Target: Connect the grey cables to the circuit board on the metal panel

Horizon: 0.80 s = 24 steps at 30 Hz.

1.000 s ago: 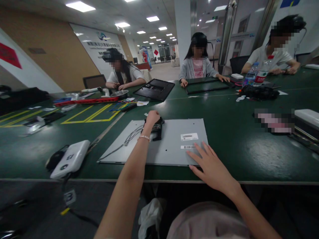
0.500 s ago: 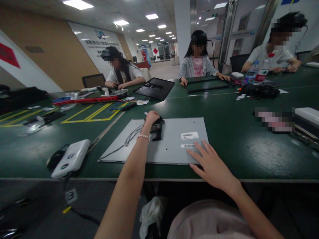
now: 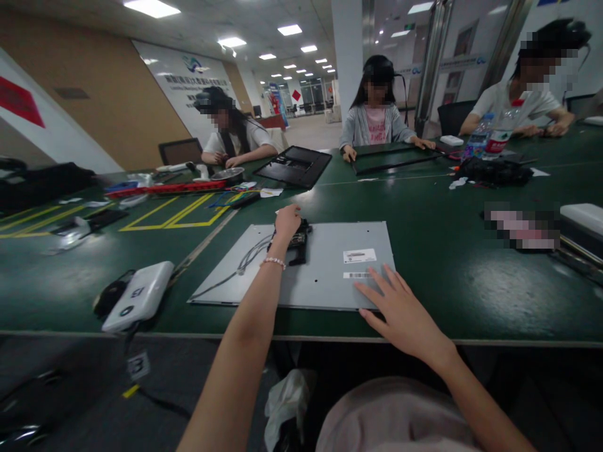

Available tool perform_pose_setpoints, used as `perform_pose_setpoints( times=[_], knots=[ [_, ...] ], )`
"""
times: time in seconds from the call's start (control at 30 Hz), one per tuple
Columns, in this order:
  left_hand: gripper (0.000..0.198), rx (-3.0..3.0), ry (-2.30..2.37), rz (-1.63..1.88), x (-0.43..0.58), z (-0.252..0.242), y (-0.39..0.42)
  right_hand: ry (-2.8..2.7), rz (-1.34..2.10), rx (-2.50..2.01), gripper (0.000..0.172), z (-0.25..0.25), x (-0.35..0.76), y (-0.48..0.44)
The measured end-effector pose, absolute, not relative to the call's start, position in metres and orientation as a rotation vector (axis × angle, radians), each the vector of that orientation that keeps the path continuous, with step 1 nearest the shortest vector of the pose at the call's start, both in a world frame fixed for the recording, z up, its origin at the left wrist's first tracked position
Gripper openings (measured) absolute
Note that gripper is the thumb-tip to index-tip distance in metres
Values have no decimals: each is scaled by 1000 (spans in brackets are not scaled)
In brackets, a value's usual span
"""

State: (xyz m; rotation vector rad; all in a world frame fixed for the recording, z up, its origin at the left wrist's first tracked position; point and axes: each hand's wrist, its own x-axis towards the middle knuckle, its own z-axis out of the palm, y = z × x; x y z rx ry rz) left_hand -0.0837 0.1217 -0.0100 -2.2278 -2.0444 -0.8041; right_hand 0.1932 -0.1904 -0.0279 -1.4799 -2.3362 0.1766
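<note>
While bottles (image 3: 497, 143) stand beyond, the right hand (image 3: 409, 314) splays on the panel (image 3: 327, 292), left grip (image 3: 287, 223) unclear.

Flat metal panel (image 3: 330, 292), pale grey, plain-faced, lying level on the green desk (image 3: 438, 213), its long near side just in from the desk's front edge. Few small dark holes in its face. Two white labels on the right half: the farther one (image 3: 359, 256) larger, the nearer a barcode strip (image 3: 355, 275). Black bracket-like part (image 3: 300, 242) with circuitry showing, resting on the panel left of centre, toward the far edge; partly hidden. Thin grey cables (image 3: 252, 255) loop left of it, trailing to the panel's near-left corner.
</note>
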Motion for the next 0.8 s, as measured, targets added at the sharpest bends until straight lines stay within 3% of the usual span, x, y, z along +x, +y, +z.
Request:
perform_pose_setpoints(
  times=[0.33, 0.6, 0.8],
  knots=[
    [42, -2187, -2098, -917, -93, 19, 111, -2340, 193, -1498, 50, -25, 194, -189],
    [51, -1796, -2466, -939, -160, 33, 107, -2376, 208, -1502, 49, -24, 201, -190],
    [35, -1744, -2610, -875, -211, 19, 107, -2412, 226, -1498, 49, -26, 211, -189]
  ],
)
